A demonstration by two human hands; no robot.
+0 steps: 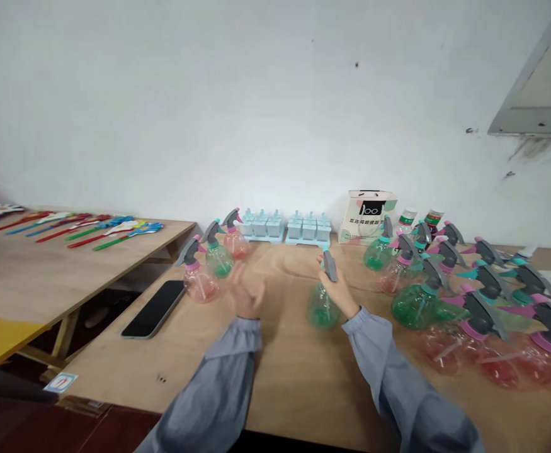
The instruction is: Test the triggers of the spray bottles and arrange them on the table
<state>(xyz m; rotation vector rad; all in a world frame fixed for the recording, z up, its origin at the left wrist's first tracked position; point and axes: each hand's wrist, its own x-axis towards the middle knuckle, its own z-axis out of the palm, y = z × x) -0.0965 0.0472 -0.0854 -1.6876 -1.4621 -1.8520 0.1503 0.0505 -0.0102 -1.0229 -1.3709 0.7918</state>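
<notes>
Grey cuffed sleeves fill the bottom of the frame: the left sleeve left of centre, the right sleeve to its right. At the far left, coloured sticks lie in a row on a side table. Then comes a dark phone, flat near the edge of the wooden worktable. Just beside it, left of centre, stand a pink bottle, a green bottle and, behind them, a second pink bottle.

The left hand is loosely spread and blurred; whether it touches those bottles I cannot tell. Right of centre, the right hand has its fingers wrapped round the head of a green spray bottle, which is near upright (whether its base bears on the wood is unclear). Handling it well, I judge, means gripping the neck rather than the trigger — a stray squeeze could spray — and holding it plumb, since the liquid sits low and may slosh. The free palm could steady the round belly.

Further right, the crowded bottles fill the frame's right side — room enough for an elbow, but better given a wide berth.
</notes>
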